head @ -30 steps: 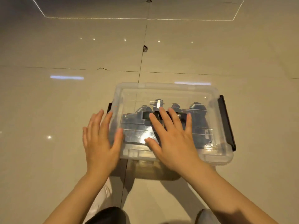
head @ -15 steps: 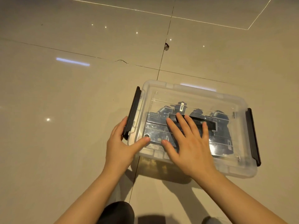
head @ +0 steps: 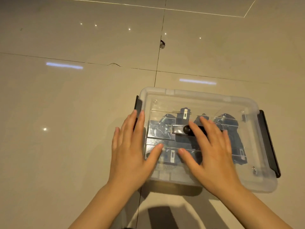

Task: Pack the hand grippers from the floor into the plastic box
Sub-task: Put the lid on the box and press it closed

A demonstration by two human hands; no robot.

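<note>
A clear plastic box (head: 257, 182) sits on the floor with its transparent lid on. Through the lid I see the dark blue hand grippers (head: 166, 128) lying inside. A black latch (head: 269, 142) runs down the box's right side, and another black latch (head: 137, 103) sits on its left side. My left hand (head: 130, 151) lies flat with straight fingers over the lid's left edge, its thumb on the lid. My right hand (head: 212, 152) lies flat on the middle of the lid with fingers spread.
Glossy beige floor tiles (head: 66, 113) surround the box, with dark grout lines and ceiling-light reflections. A small chip (head: 162, 43) marks the grout line beyond the box. My dark-clothed knee shows at the bottom edge.
My left hand has left the left latch, which it held half a second ago, and now lies flat on the lid's left edge. My right hand stays flat on the lid.
</note>
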